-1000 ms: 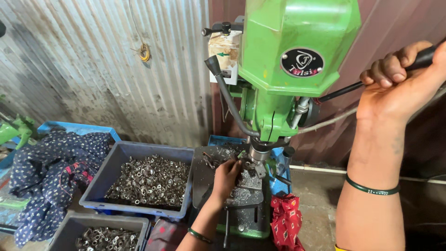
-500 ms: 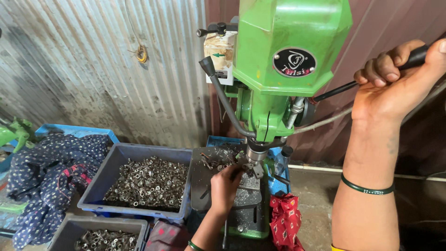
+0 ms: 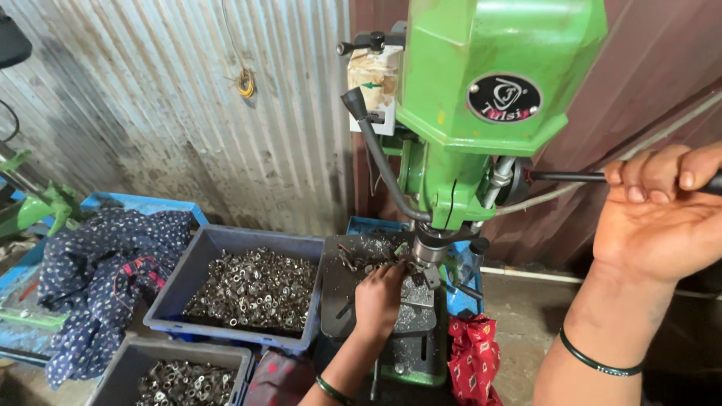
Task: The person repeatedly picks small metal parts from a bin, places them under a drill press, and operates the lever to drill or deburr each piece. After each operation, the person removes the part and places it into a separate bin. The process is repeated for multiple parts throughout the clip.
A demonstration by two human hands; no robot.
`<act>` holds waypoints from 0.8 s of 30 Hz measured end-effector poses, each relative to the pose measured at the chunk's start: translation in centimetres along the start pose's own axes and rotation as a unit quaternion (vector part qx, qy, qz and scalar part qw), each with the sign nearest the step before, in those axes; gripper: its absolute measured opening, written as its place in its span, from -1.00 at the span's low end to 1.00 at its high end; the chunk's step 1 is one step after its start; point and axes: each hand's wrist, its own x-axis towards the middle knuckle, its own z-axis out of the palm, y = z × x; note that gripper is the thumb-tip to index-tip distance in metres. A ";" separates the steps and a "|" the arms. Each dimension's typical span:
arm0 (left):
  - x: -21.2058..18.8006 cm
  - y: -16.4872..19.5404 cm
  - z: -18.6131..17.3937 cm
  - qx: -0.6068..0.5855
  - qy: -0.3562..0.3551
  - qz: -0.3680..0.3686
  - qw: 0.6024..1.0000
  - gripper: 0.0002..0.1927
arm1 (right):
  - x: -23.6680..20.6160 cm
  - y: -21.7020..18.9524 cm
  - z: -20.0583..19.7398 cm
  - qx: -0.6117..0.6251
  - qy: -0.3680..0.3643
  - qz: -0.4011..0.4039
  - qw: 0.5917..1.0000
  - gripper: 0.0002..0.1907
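Head view: our right hand (image 3: 662,214) closed around the black feed lever (image 3: 571,177) of the green bench drill press (image 3: 489,98); our left hand (image 3: 380,295) pinches a small metal workpiece, largely hidden, on the grey table (image 3: 338,289) under the spindle (image 3: 429,252). We judge steady holding and gentle feed essential. Blue tray of metal parts (image 3: 252,289) lies beside.

Left hand (image 3: 380,295) low, right hand (image 3: 662,218) clenched.
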 end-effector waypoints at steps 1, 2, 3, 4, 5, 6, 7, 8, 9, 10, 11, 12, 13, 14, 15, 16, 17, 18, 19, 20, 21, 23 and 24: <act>-0.2 0.1 0.2 0.003 -0.014 -0.008 1.000 -0.76 | 0.7 0.0 0.2 0.000 -0.001 0.006 1.000 -0.47; -0.4 0.4 0.4 0.006 -0.028 -0.018 0.999 -0.78 | 1.6 0.1 0.5 -0.001 -0.002 0.017 1.000 -0.47; -0.6 0.6 0.5 0.010 -0.042 -0.028 0.999 -0.79 | 2.6 0.1 0.9 0.001 -0.001 0.032 0.999 -0.47; -0.8 0.8 0.7 0.000 -0.034 -0.035 0.999 -0.80 | 3.4 0.0 1.4 0.004 0.000 0.044 0.999 -0.46; -0.8 1.0 0.8 -0.011 -0.027 -0.043 0.999 -0.81 | 4.0 -0.1 1.8 0.007 0.003 0.052 0.999 -0.46; -0.8 1.1 0.8 -0.024 -0.021 -0.050 0.998 -0.82 | 4.1 -0.3 2.1 0.012 0.007 0.056 0.998 -0.46; -0.8 1.1 0.8 -0.042 -0.011 -0.051 0.998 -0.80 | 3.8 -0.4 2.4 0.018 0.011 0.052 0.998 -0.46; -0.6 0.9 0.7 -0.059 -0.001 -0.052 0.997 -0.78 | 3.1 -0.6 2.5 0.022 0.017 0.043 0.999 -0.46; -0.3 0.7 0.5 -0.076 0.010 -0.052 0.996 -0.75 | 2.0 -0.8 2.5 0.028 0.022 0.029 0.999 -0.46; -0.1 0.6 0.5 -0.078 0.007 -0.058 0.995 -0.76 | 0.4 -1.1 2.4 0.028 0.020 0.008 0.999 -0.45; 0.3 0.4 0.4 -0.078 0.005 -0.064 0.995 -0.78 | -1.5 -1.0 2.2 0.026 0.015 -0.016 0.999 -0.45; 0.6 0.2 0.3 -0.076 0.003 -0.070 0.995 -0.79 | -3.1 -0.9 2.0 0.023 0.010 -0.036 0.999 -0.45; 0.7 0.2 0.1 -0.076 0.006 -0.069 0.995 -0.79 | -4.6 -0.6 1.8 0.021 0.006 -0.052 0.998 -0.45; 0.8 0.2 0.0 -0.076 0.007 -0.069 0.995 -0.79 | -6.0 -0.3 1.6 0.015 0.002 -0.066 0.998 -0.45; 0.8 0.2 -0.1 -0.076 0.005 -0.066 0.995 -0.79 | -7.1 -0.1 1.5 0.011 0.002 -0.074 0.997 -0.44; 0.8 0.2 -0.2 -0.078 0.001 -0.057 0.995 -0.78 | -7.8 0.1 1.3 0.013 0.003 -0.080 0.997 -0.44; 0.9 0.3 -0.3 -0.079 0.002 -0.049 0.996 -0.77 | -8.3 0.2 1.1 0.018 0.006 -0.082 0.996 -0.44; 0.7 0.4 -0.5 -0.081 0.002 -0.048 0.996 -0.75 | -8.7 0.2 0.9 0.023 0.008 -0.072 0.997 -0.44; 0.4 0.5 -0.6 -0.084 0.007 -0.053 0.995 -0.76 | -8.8 0.2 0.7 0.028 0.010 -0.063 0.998 -0.43; 0.2 0.6 -0.6 -0.087 0.008 -0.053 0.995 -0.77 | -8.9 0.1 0.5 0.027 0.017 -0.063 0.997 -0.42; 0.3 0.6 -0.5 -0.091 0.016 -0.047 0.995 -0.77 | -8.8 0.1 0.2 0.029 0.017 -0.066 0.997 -0.42; 0.2 0.7 -0.4 -0.097 0.018 -0.050 0.994 -0.77 | -8.9 0.1 -0.5 0.030 0.017 -0.064 0.997 -0.45; 0.3 0.6 -0.3 -0.099 0.020 -0.050 0.994 -0.77 | -8.9 0.2 -0.7 0.033 0.016 -0.064 0.997 -0.46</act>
